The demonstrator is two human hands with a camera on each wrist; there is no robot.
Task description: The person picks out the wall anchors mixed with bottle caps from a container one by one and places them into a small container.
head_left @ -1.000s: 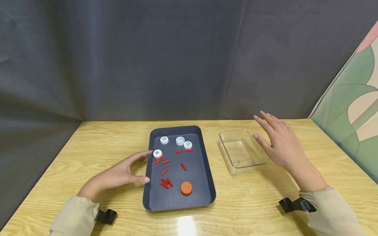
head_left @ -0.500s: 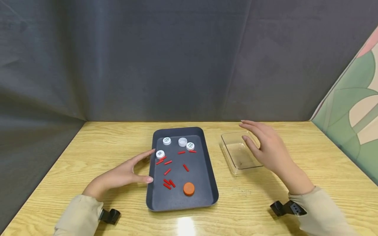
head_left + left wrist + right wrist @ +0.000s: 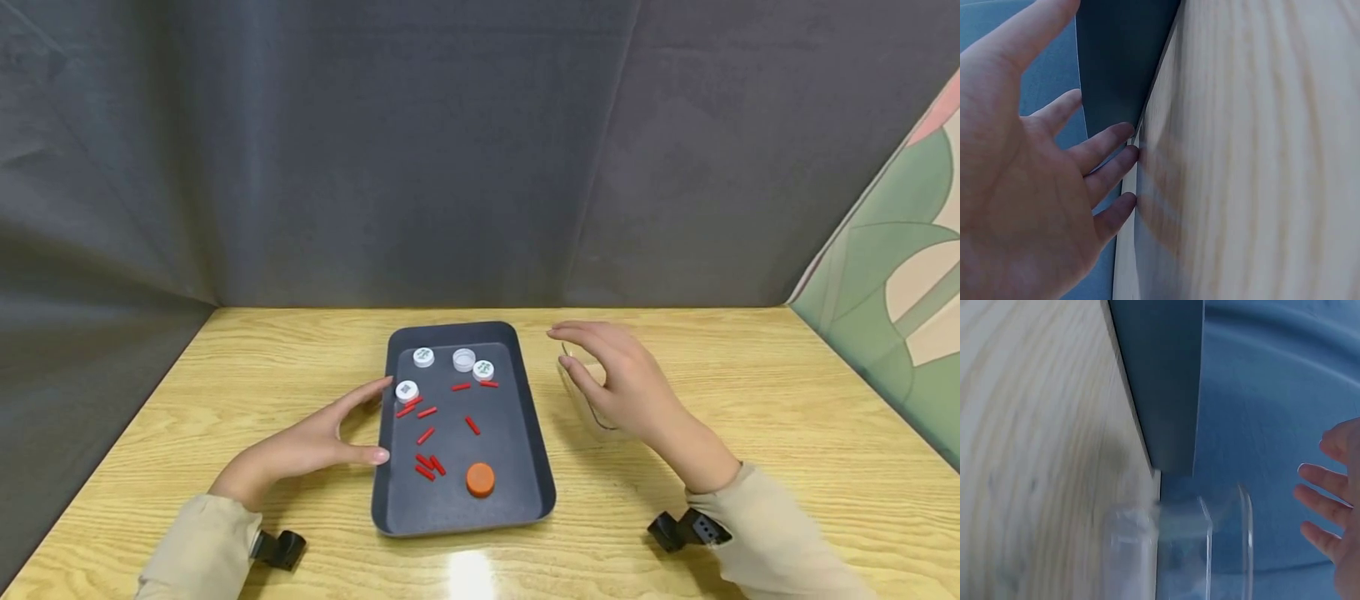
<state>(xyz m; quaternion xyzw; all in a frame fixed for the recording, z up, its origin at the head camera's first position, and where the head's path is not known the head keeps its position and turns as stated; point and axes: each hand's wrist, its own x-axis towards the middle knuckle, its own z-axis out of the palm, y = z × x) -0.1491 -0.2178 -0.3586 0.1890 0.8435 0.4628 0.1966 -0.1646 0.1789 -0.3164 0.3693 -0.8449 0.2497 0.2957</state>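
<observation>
A dark grey tray [image 3: 510, 450] lies on the wooden table, holding several white caps [image 3: 423, 357], several short red sticks [image 3: 472, 426] and one orange cap [image 3: 480, 480]. At its left edge my left hand [image 3: 300, 446] rests its thumb and a fingertip against the rim, fingers spread. My right hand [image 3: 622, 375] hovers over a clear plastic box [image 3: 587, 417] to the right of the tray and hides most of it. In the right wrist view that hand [image 3: 1341, 494] is apart from the clear box [image 3: 1197, 550], its fingers loosely bent and holding nothing.
A dark curtain [image 3: 420, 150] rises behind the table's back edge. On the right stands a panel with a leaf pattern [image 3: 900, 275]. Bare wood [image 3: 787, 383] shows right of the right hand.
My right hand has moved left and slightly down, from beside the clear box to above it, toward the tray. My left hand stays at the tray's rim.
</observation>
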